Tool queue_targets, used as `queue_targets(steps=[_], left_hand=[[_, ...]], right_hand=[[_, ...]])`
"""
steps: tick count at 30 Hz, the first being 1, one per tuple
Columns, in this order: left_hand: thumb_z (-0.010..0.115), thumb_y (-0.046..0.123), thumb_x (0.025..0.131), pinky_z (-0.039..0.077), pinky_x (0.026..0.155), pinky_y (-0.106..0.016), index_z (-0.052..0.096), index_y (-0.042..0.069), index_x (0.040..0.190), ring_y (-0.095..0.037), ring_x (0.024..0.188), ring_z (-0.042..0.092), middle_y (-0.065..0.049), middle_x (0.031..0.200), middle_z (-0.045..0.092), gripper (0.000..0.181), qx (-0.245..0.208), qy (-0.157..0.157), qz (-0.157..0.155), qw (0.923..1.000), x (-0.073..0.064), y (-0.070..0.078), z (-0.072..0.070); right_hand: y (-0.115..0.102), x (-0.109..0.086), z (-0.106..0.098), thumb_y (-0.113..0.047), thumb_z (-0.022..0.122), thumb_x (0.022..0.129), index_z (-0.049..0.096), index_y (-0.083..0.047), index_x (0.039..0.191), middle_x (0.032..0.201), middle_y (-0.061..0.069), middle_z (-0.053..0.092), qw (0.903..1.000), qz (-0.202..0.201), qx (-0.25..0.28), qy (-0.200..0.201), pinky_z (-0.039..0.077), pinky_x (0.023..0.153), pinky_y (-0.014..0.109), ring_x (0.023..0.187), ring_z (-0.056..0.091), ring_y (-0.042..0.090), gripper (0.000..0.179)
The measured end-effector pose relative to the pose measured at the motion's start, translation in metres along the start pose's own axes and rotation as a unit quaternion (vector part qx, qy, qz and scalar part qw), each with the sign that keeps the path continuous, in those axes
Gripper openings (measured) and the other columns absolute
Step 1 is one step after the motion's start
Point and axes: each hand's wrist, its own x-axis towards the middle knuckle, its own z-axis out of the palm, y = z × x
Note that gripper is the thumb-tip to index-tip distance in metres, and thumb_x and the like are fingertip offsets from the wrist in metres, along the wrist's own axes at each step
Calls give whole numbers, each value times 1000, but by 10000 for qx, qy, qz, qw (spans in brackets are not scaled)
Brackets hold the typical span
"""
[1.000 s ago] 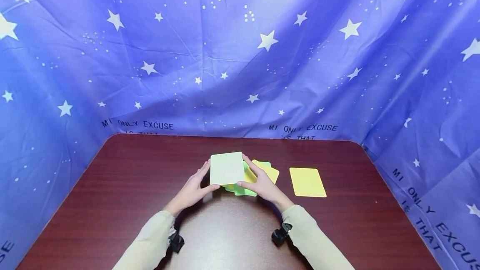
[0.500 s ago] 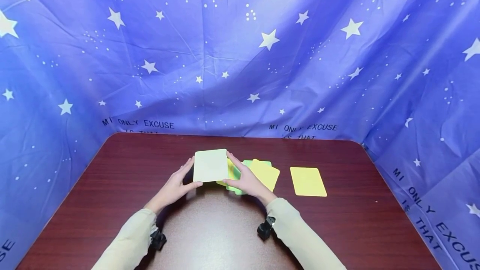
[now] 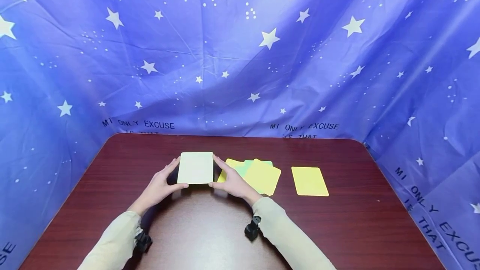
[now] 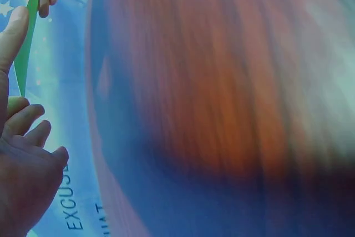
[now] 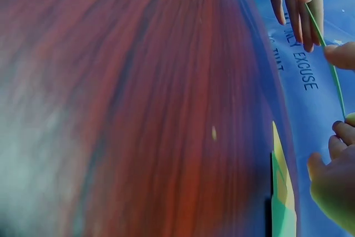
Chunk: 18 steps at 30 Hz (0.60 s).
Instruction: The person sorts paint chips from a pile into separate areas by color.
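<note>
Between my two hands a thin square card [image 3: 196,168] with rounded corners is held above the table. It looks pale in the head view; its edge and side look green in the left wrist view, where the card [image 4: 26,54] is seen nearly edge-on. My left hand [image 3: 159,182] pinches its left side, thumb at the near corner and fingers at the far one. The right hand [image 3: 233,183] grips the opposite side likewise. Just right of that hand lies an untidy pile of yellow and green cards [image 3: 264,177], partly hidden by it.
A single yellow card [image 3: 310,181] lies apart, right of the pile. The dark red wooden table [image 3: 356,220] has rounded far corners. Behind it hangs a blue curtain [image 3: 225,53] with white stars and lettering. Each wrist carries a small black camera [image 3: 252,229].
Both hands have moved left with the card, from in front of the pile to left of it. More of the pile now shows. The lone yellow card stays put.
</note>
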Motion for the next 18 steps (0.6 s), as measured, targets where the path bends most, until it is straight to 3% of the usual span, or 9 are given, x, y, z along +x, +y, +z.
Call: queue_targets(steps=[6, 12, 18], left_hand=[[82, 32, 77, 26, 104, -63, 36, -4, 146, -48, 134, 31, -29, 145, 36, 90, 343, -72, -78, 9994, -7, -12, -8], [79, 38, 79, 28, 103, -63, 36, -3, 147, -48, 135, 29, -30, 146, 35, 89, 382, -302, -280, 9984, -13, -20, -15], [77, 38, 81, 30, 102, -61, 39, -3, 145, -48, 133, 31, -29, 144, 39, 85, 521, -600, -295, 9964, -16, -30, -18]], right_hand=[[-5, 8, 9, -22, 75, 83, 24, -11, 154, 156, 16, 24, 9997, 41, -226, -111, 21, 113, 40, 143, 21, 22, 88], [-7, 14, 17, -24, 75, 83, 27, -8, 153, 155, 14, 27, 9989, 100, -408, -196, 22, 113, 35, 142, 23, 20, 86], [-7, 18, 26, -28, 74, 84, 31, -2, 150, 153, 16, 30, 9939, 11, -1044, -345, 24, 112, 31, 141, 26, 23, 83]])
